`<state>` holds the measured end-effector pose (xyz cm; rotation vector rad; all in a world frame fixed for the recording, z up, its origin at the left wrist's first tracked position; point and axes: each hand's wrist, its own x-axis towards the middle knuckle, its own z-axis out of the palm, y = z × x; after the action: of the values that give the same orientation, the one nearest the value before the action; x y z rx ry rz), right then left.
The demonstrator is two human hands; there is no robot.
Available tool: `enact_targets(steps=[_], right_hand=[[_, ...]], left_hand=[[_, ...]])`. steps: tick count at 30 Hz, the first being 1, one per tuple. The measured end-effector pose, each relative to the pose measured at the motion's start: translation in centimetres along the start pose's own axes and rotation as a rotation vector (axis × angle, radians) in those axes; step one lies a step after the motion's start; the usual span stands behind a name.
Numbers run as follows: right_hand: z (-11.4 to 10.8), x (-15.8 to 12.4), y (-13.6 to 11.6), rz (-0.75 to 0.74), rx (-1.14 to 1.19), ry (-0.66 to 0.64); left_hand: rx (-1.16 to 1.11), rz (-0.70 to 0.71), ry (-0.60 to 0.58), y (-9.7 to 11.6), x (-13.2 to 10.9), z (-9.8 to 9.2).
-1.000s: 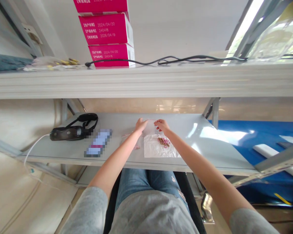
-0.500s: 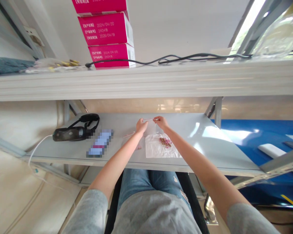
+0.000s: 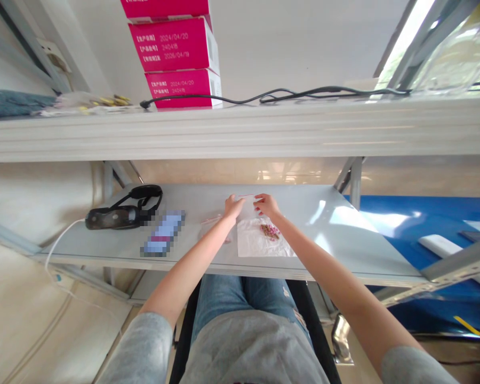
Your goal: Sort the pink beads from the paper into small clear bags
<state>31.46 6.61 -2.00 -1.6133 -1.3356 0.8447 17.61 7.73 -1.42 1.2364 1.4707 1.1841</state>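
My left hand [image 3: 232,207] pinches the left side of a small clear plastic bag [image 3: 246,202] with a thin red line along its top edge. At the bag's right side is my right hand [image 3: 267,205], its fingers bent in around the edge; the fingertips are small and hard to make out. Just in front of the hands lies a white sheet of thin plastic or paper [image 3: 250,245], and on it a little heap of dried pink flower buds [image 3: 269,231]. Another clear bag with a pinkish strip [image 3: 211,220] lies partly hidden beneath my left forearm.
On the grey shelf's left are a black headset [image 3: 124,213] and a blurred-out phone [image 3: 163,234]. Above runs an upper shelf [image 3: 240,133] bearing pink boxes [image 3: 176,48] and a black cable [image 3: 288,96]. A blue surface [image 3: 392,218] lies to the right.
My right hand has shifted slightly rightward on the bag, its fingers a little more spread. The left hand has barely moved. The buds and sheet stay in place.
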Motion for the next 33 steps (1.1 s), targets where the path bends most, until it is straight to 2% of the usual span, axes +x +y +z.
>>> enact_targets(steps=[3, 5, 8, 10, 14, 16, 18, 22, 26, 33], right_hand=[[0.6, -0.1, -0.5, -0.002, 0.07, 0.017], [0.9, -0.1, -0.4, -0.002, 0.086, 0.04], [1.2, 0.1, 0.1, 0.01, 0.055, 0.079], [1.2, 0.2, 0.4, -0.002, -0.018, 0.101], [0.9, 0.7, 0.8, -0.131, -0.448, 0.124], [0.8, 1.0, 0.9, -0.195, -0.651, 0.079], [0.7, 1.1, 0.9, -0.239, -0.751, 0.022], [0.4, 1.0, 0.6, -0.32, -0.819, -0.06], [0.2, 0.2, 0.3, -0.399, -0.857, -0.119], [0.1, -0.6, 0.2, -0.471, -0.844, -0.11]], left_hand=[[0.089, 0.12, 0.017, 0.4, 0.0, -0.3], [0.266, 0.305, -0.004, 0.4, 0.0, -0.5], [0.614, 0.626, -0.149, -0.2, -0.1, -0.8], [0.787, 0.696, -0.258, -0.7, -0.1, -0.8], [1.08, 0.632, -0.383, -1.3, -0.1, -0.7], [1.163, 0.599, -0.424, -1.4, 0.0, -0.5], [1.2, 0.574, -0.446, -1.3, 0.2, -0.4], [1.228, 0.552, -0.454, -1.0, 0.4, -0.4], [1.234, 0.593, -0.457, -0.6, 0.1, -1.2], [1.212, 0.639, -0.402, 0.2, -0.7, -3.1]])
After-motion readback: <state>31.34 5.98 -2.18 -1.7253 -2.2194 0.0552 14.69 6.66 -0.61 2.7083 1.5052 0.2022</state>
